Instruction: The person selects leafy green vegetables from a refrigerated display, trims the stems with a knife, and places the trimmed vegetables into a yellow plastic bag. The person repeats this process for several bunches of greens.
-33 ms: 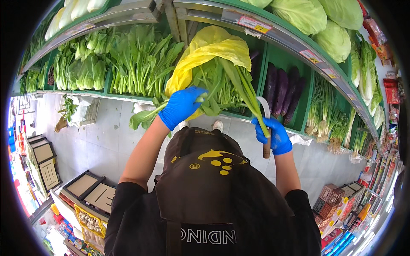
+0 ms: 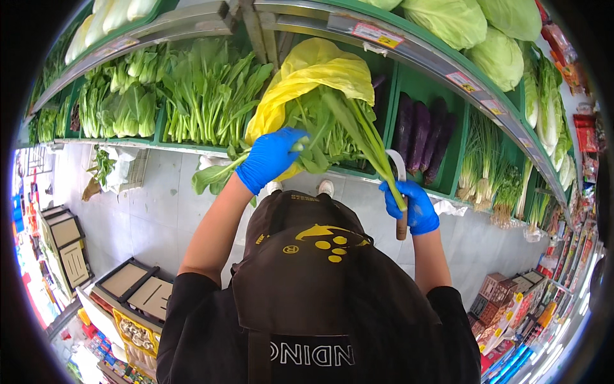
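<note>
My left hand [image 2: 272,160], in a blue glove, is closed round a leafy green stalk [image 2: 216,174] whose leaves stick out to its left. A blue-gloved right hand [image 2: 413,207] of mine grips a curved knife [image 2: 400,168] by its brown handle. Long leafy greens [image 2: 378,148] also run from that hand, beside the blade, up to the yellow plastic bag [image 2: 326,64]. The bag lies with its mouth toward me on the green shelf, and more leafy greens [image 2: 329,131] fill it. My fingers partly hide both held stalks.
Bok choy [image 2: 134,109] and leafy greens [image 2: 214,89] lie in bins at left. Eggplants [image 2: 422,131] and scallions [image 2: 480,157] are to the right. A metal-edged upper shelf [image 2: 307,19] holds cabbages [image 2: 448,25]. Behind me stand crates [image 2: 144,291]; a white basket [image 2: 136,169] sits on the floor.
</note>
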### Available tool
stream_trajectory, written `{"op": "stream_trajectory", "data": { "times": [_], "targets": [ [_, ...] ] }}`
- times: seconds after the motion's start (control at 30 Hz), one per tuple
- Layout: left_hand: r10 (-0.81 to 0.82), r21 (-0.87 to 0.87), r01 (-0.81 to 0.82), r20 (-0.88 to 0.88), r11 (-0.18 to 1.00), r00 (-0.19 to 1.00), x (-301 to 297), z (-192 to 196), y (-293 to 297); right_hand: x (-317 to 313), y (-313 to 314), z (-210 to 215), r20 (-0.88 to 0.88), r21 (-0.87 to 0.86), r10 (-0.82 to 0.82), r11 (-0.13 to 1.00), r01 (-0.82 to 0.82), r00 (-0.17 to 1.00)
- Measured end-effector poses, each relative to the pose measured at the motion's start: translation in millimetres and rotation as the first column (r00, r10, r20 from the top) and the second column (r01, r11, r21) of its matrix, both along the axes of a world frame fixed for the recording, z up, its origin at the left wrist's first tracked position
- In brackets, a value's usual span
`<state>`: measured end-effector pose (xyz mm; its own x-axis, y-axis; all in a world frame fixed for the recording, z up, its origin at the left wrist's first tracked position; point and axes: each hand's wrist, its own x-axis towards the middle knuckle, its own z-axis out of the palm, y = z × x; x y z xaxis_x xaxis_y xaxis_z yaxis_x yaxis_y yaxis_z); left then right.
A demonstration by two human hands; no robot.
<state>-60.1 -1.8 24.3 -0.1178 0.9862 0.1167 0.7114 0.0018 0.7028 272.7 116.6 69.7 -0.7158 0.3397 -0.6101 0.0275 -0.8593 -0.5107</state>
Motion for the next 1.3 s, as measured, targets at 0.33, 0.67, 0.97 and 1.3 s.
{"op": "stream_trajectory", "data": {
  "times": [0.33, 0.67, 0.97, 1.3],
  "targets": [
    [-0.125, 0.017, 0.131, -0.193, 0.991, 0.973, 30.1, 108.8, 1.5, 46.6, -10.8, 49.6, 0.141, 0.205, 0.215, 0.949, -0.241, 0.967],
    [-0.291, 0.280, 0.370, -0.285, 0.886, 0.913, 76.4, 140.7, 18.4, -83.6, 6.6, 67.5, -0.216, -0.164, 0.098, 0.977, -0.135, 0.971],
    [0.088, 0.377, -0.029, -0.140, 0.926, 0.986, 35.1, 139.0, -28.8, -102.6, 19.9, 41.2, 0.127, 0.418, 0.257, 0.862, -0.287, 0.958],
    [0.367, 0.303, -0.683, 0.664, 0.665, 0.651, -11.2, 125.8, -98.6, -66.6, 65.7, -183.1, 0.411, 0.866, -0.459, 0.467, -0.180, 0.788]
  ]
}}
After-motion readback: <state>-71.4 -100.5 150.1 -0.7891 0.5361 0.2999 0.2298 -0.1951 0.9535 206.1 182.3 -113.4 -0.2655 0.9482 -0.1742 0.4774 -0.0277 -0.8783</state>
